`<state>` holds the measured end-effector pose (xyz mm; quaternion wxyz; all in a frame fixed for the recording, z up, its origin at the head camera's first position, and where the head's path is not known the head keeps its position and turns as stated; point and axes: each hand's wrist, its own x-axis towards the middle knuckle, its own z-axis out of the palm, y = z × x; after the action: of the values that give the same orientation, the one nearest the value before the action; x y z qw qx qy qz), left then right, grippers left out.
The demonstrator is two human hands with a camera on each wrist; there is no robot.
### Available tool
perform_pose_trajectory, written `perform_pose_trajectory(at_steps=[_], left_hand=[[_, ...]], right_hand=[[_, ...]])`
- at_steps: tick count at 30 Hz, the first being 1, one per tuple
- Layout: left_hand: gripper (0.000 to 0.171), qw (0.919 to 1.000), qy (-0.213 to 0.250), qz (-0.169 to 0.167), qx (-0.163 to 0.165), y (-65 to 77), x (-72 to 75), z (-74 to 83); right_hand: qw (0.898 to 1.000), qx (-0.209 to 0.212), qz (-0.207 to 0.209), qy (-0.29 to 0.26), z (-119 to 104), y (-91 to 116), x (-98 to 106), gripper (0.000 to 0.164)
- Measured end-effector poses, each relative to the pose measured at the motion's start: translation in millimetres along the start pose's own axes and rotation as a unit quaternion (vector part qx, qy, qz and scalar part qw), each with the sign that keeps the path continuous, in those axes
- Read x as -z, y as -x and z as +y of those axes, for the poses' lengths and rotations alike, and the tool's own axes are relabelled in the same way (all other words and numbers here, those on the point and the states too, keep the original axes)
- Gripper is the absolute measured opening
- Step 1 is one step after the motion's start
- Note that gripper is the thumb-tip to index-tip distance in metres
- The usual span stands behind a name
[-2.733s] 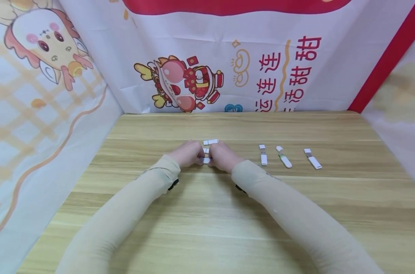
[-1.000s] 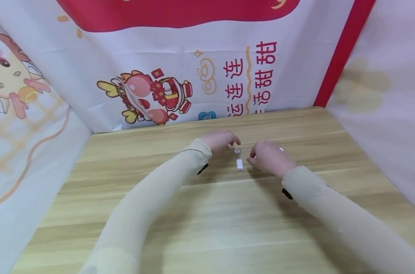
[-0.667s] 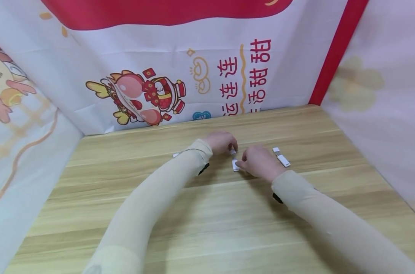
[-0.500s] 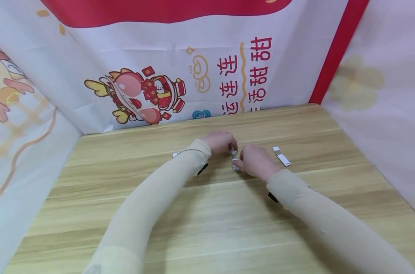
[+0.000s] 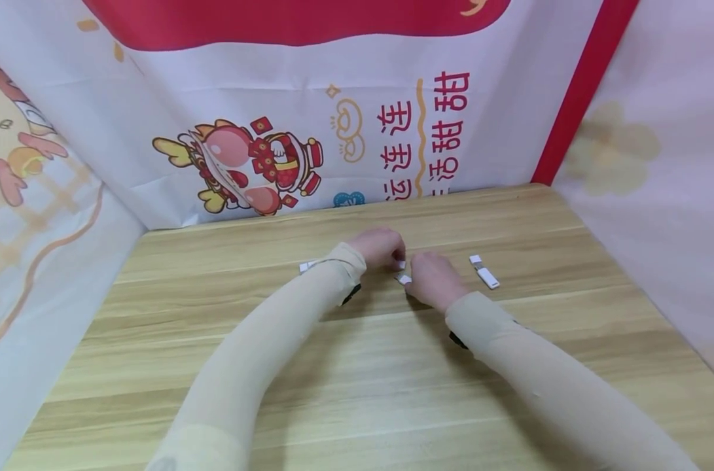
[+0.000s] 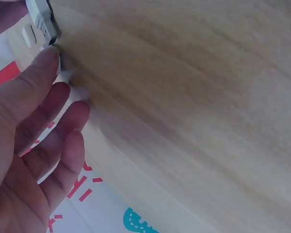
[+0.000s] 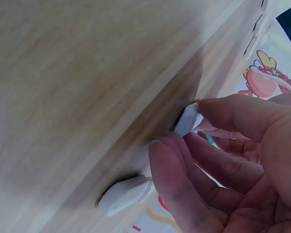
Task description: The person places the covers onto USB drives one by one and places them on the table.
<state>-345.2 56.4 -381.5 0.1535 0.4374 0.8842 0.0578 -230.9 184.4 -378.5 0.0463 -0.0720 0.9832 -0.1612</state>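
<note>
In the head view my left hand [image 5: 382,247] pinches a small white cap [image 5: 400,264], seemingly from a USB stick. Just below it, the white body of the USB stick [image 5: 404,280] is tilted in the fingertips of my right hand [image 5: 434,278]. A narrow gap separates cap and stick. Seen from the left wrist, the stick [image 6: 42,22] shows greyish-white, close to my left thumb tip. In the right wrist view my right thumb and fingers hold a white piece [image 7: 186,120], while a rounded white stick [image 7: 123,196] lies on the table beyond them.
Right of the right hand lies another white USB stick [image 5: 484,271], its cap end pointing away. Part of a white stick [image 5: 305,267] shows beside the left sleeve. Printed cloth [image 5: 309,98] hangs behind the wooden table [image 5: 345,392].
Both hands have come from the sticks on the left to this one. About a second ago it lay untouched between them; now my hands hold cap and body. The head view has turned right.
</note>
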Motion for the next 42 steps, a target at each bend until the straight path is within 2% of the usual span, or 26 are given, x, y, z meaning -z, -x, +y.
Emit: perform_pose_trajectory(at_steps=[8,12,15,19,26,29,31,36,39,42], left_hand=[[0.008,0.9999,-0.009,0.004,-0.008,0.9,-3.5,-3.5],[0.009,0.9998,-0.009,0.008,-0.017,9.7,-1.3,-2.2],[0.007,0.9997,0.000,0.008,-0.024,27.6,0.9,0.5],[0.009,0.9984,0.009,0.020,-0.052,60.4,7.8,11.1],[0.014,0.9909,-0.013,0.081,-0.107,128.1,15.2,31.4],[0.014,0.9839,-0.039,0.116,-0.130,156.4,14.5,37.6],[0.014,0.9772,-0.060,0.144,-0.144,174.2,13.0,41.0],[0.016,0.9569,-0.108,0.216,-0.162,212.7,10.2,55.0],[0.018,0.9448,-0.126,0.247,-0.175,230.8,9.1,66.2],[0.020,0.9377,-0.141,0.262,-0.180,245.8,8.7,77.6]], right_hand=[[1.000,0.000,-0.014,0.002,2.0,2.3,0.6,0.024],[0.999,0.008,-0.025,-0.022,7.0,9.6,3.4,0.022],[0.998,0.027,-0.024,-0.047,10.2,20.0,4.2,0.020],[0.996,0.061,0.008,-0.066,13.4,41.9,9.5,0.020],[0.985,0.133,0.092,-0.060,9.8,85.8,22.9,0.008],[0.975,0.168,0.137,-0.047,6.9,101.8,26.5,0.008],[0.965,0.197,0.171,-0.035,4.5,110.7,27.8,0.010],[0.926,0.278,0.254,-0.020,-3.5,127.4,27.9,0.019],[0.904,0.318,0.284,-0.019,-10.3,135.8,26.2,0.015],[0.886,0.350,0.303,-0.019,-19.8,143.4,24.5,0.038]])
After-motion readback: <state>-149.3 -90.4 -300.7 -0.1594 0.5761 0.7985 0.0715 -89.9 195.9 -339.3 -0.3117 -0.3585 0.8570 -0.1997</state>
